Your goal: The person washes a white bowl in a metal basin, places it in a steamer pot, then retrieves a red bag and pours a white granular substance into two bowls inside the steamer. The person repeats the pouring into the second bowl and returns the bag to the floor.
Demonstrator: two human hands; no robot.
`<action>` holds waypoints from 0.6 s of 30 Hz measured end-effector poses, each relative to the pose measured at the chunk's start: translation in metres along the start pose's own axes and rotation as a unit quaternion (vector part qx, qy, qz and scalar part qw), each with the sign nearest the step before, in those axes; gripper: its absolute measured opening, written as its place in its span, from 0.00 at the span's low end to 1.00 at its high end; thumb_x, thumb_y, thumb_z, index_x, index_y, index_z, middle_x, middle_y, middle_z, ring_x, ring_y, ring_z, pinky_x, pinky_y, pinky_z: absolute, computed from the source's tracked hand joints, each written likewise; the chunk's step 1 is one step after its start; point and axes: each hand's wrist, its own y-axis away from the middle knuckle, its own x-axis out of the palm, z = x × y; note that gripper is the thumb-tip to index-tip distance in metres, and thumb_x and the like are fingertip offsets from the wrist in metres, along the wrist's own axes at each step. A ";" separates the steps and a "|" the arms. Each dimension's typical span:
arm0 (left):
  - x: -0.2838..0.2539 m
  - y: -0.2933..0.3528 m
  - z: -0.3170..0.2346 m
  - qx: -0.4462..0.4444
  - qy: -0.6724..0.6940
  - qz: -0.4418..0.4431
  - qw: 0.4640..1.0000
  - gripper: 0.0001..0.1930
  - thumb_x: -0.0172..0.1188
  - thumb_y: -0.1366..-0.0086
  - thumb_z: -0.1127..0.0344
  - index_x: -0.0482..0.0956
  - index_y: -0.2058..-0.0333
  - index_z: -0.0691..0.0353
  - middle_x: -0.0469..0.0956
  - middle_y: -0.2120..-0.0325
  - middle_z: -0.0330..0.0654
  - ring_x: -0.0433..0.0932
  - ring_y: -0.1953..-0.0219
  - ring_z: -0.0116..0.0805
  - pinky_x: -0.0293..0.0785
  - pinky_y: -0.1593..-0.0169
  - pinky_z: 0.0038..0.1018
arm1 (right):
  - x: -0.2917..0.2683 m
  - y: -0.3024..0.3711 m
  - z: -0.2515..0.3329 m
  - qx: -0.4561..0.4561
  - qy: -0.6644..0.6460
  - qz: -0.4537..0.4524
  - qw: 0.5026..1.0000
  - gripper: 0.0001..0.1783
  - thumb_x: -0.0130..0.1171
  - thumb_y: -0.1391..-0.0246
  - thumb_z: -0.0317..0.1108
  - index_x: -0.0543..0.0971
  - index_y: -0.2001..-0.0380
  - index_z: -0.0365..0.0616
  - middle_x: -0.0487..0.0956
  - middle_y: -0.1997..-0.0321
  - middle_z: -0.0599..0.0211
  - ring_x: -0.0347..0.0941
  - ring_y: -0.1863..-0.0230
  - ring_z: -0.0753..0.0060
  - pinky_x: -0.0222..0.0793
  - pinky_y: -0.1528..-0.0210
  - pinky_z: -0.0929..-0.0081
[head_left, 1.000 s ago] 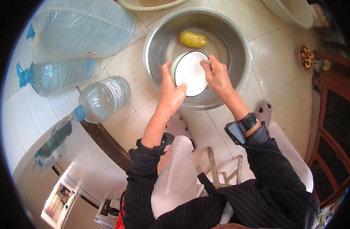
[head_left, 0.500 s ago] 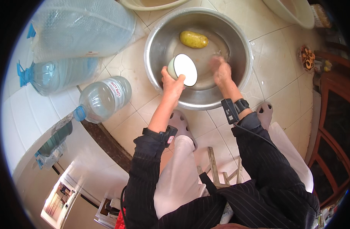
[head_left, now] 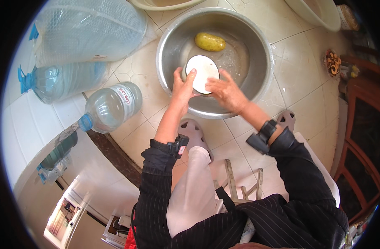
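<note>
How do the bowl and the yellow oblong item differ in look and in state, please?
The bowl is white inside with a dark rim; the yellow oblong item is yellow with darker marks. The bowl is open and hollow, the item rounded and closed. The left hand holds the bowl; no hand touches the item. Both appear within the metal basin's outline.

Metal basin (head_left: pixel 258 62) on cream tiled floor (head_left: pixel 299 66)
</note>
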 end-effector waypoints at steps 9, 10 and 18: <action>-0.003 0.012 -0.016 0.079 -0.034 0.017 0.996 0.37 0.57 0.36 0.61 0.49 0.33 0.64 0.64 0.42 0.51 0.70 0.45 0.39 0.70 0.45 0.32 | -0.022 -0.010 0.022 -0.026 0.017 -0.055 0.998 0.18 0.65 0.51 0.32 0.78 0.55 0.49 0.80 0.49 0.64 0.73 0.43 0.61 0.59 0.35 0.55; -0.001 0.013 -0.016 0.062 0.018 0.010 0.998 0.38 0.57 0.36 0.62 0.48 0.33 0.64 0.61 0.40 0.51 0.68 0.42 0.40 0.70 0.44 0.34 | -0.022 -0.011 0.023 -0.033 -0.018 -0.091 0.995 0.18 0.65 0.51 0.31 0.78 0.55 0.48 0.80 0.50 0.64 0.73 0.44 0.61 0.60 0.36 0.55; -0.005 0.017 -0.017 0.045 -0.031 0.008 0.998 0.38 0.58 0.38 0.63 0.50 0.33 0.64 0.66 0.44 0.52 0.70 0.46 0.38 0.70 0.47 0.27 | -0.024 -0.014 0.032 -0.012 0.030 -0.019 0.999 0.16 0.65 0.51 0.30 0.78 0.56 0.44 0.80 0.52 0.61 0.74 0.45 0.60 0.63 0.37 0.53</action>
